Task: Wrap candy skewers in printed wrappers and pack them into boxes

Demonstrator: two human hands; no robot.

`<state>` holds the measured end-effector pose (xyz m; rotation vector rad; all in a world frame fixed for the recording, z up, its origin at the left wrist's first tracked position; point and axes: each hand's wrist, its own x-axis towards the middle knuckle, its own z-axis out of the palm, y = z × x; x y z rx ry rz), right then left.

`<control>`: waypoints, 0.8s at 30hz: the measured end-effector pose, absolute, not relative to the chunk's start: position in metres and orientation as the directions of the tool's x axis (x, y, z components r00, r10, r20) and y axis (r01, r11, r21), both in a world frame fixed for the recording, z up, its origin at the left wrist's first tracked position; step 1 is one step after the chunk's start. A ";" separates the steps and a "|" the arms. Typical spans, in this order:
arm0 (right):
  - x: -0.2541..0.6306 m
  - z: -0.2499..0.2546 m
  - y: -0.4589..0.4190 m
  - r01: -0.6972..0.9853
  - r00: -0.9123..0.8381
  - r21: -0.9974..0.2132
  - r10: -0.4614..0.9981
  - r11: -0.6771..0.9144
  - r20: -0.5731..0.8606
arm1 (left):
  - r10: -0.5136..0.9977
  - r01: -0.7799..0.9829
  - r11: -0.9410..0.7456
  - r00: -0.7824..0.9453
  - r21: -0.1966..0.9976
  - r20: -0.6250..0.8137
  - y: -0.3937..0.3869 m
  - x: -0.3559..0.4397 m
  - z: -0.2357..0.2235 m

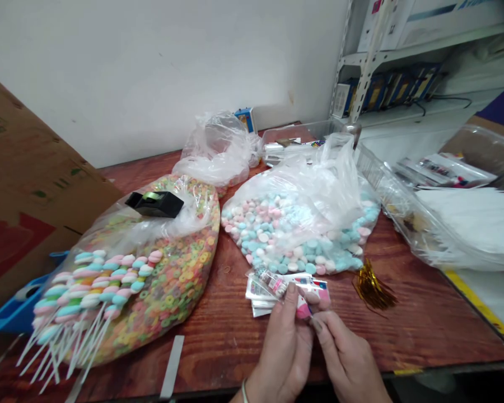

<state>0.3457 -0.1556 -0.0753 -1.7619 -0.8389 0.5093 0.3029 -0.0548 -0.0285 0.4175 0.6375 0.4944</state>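
My left hand (288,341) is closed on a small printed plastic bag (303,308) with pink and blue on it. The fingers of my right hand (346,352) pinch the same bag at its near end, thumbs close together. Part of the bag is hidden behind my fingers. Just beyond them lies a stack of flat printed plastic bags (260,307), over the table's front part. To the right sits a bundle of gold metallic ties (373,288).
Behind the stack rests a large bag of pink, white and blue marshmallows (285,235). Marshmallow skewers (96,285) and a black tape dispenser (157,204) lie on a bag of cereal rings (185,274). Clear plastic trays (407,232) stand right; a cardboard box (37,168) is left.
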 end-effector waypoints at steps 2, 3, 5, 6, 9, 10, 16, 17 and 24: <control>0.347 -0.071 -0.153 0.120 0.664 -0.983 0.747 -0.138 -0.023 | 0.550 -0.327 0.811 0.709 0.486 -0.441 -0.051 0.301 -0.028; 0.348 -0.069 -0.152 0.000 0.648 -0.993 0.756 -0.116 -0.088 | 0.552 -0.339 0.811 0.712 0.477 -0.434 -0.047 0.299 -0.028; 0.351 -0.067 -0.153 -0.281 0.575 -0.956 0.782 -0.086 -0.240 | 0.563 -0.351 0.802 0.714 0.483 -0.416 -0.038 0.296 -0.028; 0.352 -0.066 -0.154 -0.403 0.524 -0.912 0.796 -0.079 -0.301 | 0.566 -0.347 0.796 0.715 0.495 -0.409 -0.034 0.295 -0.029; 0.352 -0.066 -0.157 -0.549 0.441 -0.833 0.821 -0.073 -0.363 | 0.589 -0.351 0.778 0.696 0.521 -0.410 -0.024 0.291 -0.031; 0.351 -0.067 -0.158 -0.543 0.437 -0.836 0.823 -0.079 -0.361 | 0.609 -0.369 0.768 0.674 0.524 -0.418 -0.021 0.291 -0.032; 0.345 -0.072 -0.159 -0.434 0.488 -0.896 0.812 -0.093 -0.321 | 0.628 -0.411 0.775 0.587 0.480 -0.511 -0.030 0.296 -0.034; 0.345 -0.072 -0.158 -0.420 0.498 -0.903 0.810 -0.088 -0.310 | 0.620 -0.397 0.779 0.597 0.485 -0.509 -0.035 0.298 -0.034; 0.347 -0.070 -0.153 -0.409 0.498 -0.908 0.811 -0.093 -0.307 | 0.592 -0.345 0.794 0.627 0.501 -0.506 -0.047 0.302 -0.035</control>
